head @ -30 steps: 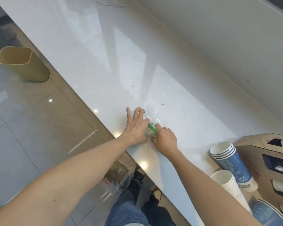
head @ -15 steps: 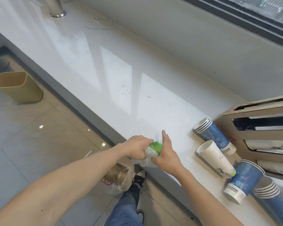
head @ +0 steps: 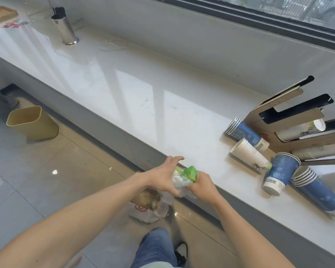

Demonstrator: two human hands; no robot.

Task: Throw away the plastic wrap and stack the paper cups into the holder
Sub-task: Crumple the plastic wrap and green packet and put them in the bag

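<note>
Both hands squeeze a crumpled ball of clear plastic wrap point(head: 180, 179) with a green patch, held off the counter's front edge above the floor. My left hand point(head: 165, 176) cups it from the left and my right hand point(head: 200, 183) grips it from the right. Stacks of blue paper cups point(head: 245, 132) and white paper cups point(head: 249, 154) lie on their sides on the white counter point(head: 143, 97) at the right. More blue cups point(head: 280, 172) lie beside them. The brown slotted cup holder point(head: 290, 124) stands behind them, with a white cup stack in one slot.
A beige waste bin point(head: 32, 122) stands on the tiled floor at the left. A plastic bag with a bottle point(head: 149, 205) lies on the floor under my hands. A steel utensil cylinder point(head: 65, 29) and a wooden tray point(head: 0, 13) sit far back on the counter.
My hands gathered the wrap on the counter, balled it up and lifted it off the front edge. The view swung right, bringing the cups and holder into sight.
</note>
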